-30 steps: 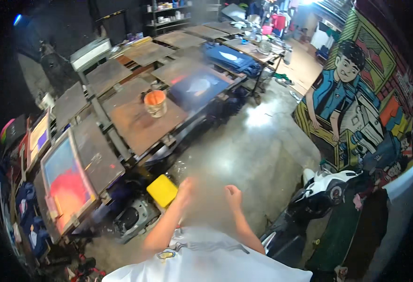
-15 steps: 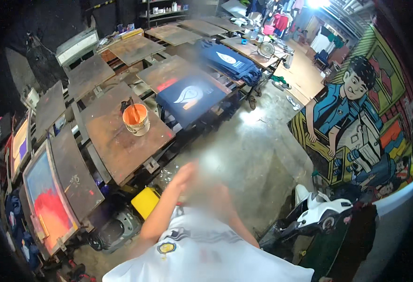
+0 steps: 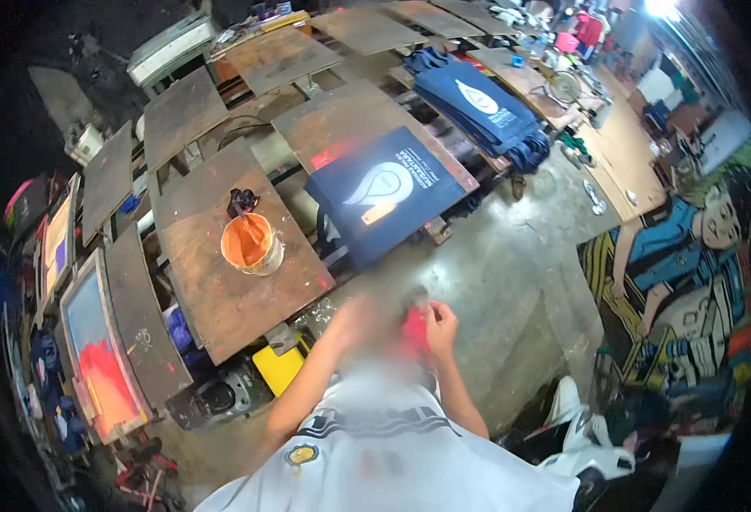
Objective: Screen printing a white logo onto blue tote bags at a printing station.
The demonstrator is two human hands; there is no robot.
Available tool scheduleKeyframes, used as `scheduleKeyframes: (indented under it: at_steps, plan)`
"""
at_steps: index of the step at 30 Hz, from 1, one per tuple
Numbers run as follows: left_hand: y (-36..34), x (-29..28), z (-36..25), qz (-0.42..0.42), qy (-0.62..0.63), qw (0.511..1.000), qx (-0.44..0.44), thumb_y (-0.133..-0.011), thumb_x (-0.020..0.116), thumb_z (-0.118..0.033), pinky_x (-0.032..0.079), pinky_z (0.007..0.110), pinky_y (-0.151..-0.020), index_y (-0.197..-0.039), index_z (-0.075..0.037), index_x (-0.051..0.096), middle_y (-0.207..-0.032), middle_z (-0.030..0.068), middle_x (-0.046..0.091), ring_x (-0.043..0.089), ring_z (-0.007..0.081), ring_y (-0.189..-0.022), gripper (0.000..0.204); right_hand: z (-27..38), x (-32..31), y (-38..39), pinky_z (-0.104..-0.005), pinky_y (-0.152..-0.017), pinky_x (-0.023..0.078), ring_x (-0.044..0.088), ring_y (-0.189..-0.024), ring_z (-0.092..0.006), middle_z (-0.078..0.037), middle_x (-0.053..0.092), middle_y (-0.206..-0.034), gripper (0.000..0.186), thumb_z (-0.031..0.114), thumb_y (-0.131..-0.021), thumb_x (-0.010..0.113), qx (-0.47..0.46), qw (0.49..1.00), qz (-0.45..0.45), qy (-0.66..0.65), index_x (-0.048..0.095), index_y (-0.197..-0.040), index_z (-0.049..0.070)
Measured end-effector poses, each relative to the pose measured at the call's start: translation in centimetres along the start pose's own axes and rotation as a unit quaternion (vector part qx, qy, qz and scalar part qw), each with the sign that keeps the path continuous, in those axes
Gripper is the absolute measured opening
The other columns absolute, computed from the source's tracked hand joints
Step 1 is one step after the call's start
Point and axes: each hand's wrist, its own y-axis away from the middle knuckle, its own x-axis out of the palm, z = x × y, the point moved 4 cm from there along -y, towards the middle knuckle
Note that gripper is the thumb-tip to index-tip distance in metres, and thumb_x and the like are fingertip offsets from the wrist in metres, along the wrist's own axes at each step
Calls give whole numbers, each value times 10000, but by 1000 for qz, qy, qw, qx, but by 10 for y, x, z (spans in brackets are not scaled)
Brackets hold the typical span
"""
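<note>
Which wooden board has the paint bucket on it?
The board nearest the hands, left of the one bearing the navy printed bag; only it carries the orange bucket.

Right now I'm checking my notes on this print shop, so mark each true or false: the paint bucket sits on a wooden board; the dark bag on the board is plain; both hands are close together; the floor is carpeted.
1. The orange paint bucket sits on a wooden board. True.
2. The dark blue bag is plain. False: it carries a white print.
3. The left hand and right hand are close together around something red. True.
4. The floor is carpeted. False: it looks like bare concrete.
</note>
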Motion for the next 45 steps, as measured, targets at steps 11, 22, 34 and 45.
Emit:
scheduleKeyframes:
  at_steps: [11,22,34,45]
  plan:
    - [-114,-14,-11,-265,309,912,-45,-957,598,-407,500,375,-829,-1226,-100,580,-1184,90,619,584,248,-1010,409,133,10,-225,-302,-659,513,654,-709,-191,-118,689,-839,113,44,-904,641,-305,933,179,72,684,-980,-27]
    - [-110,68,-109,-519,-73,802,287,-912,686,-118,513,272,-814,-1135,-9,690,-1032,55,698,660,147,-886,248,149,42,-257,-351,-683,541,666,-798,-275,-130,663,-927,146,61,-865,690,-366,845,380,84,667,-996,2]
    - [-194,151,-227,-307,-192,855,371,-953,652,-113,512,251,-845,-1194,12,633,-1067,75,691,644,110,-949,271,125,78,-351,-408,-639,464,589,-645,-308,-187,611,-707,186,135,-892,661,-223,913,305,153,616,-884,-45]
    - [-249,114,-203,-343,-254,822,376,-953,648,-108,487,226,-709,-1037,-6,677,-888,9,676,604,74,-782,136,101,44,-432,-253,-535,460,569,-618,-88,-10,636,-768,84,95,-960,602,6,947,316,-64,660,-959,35]
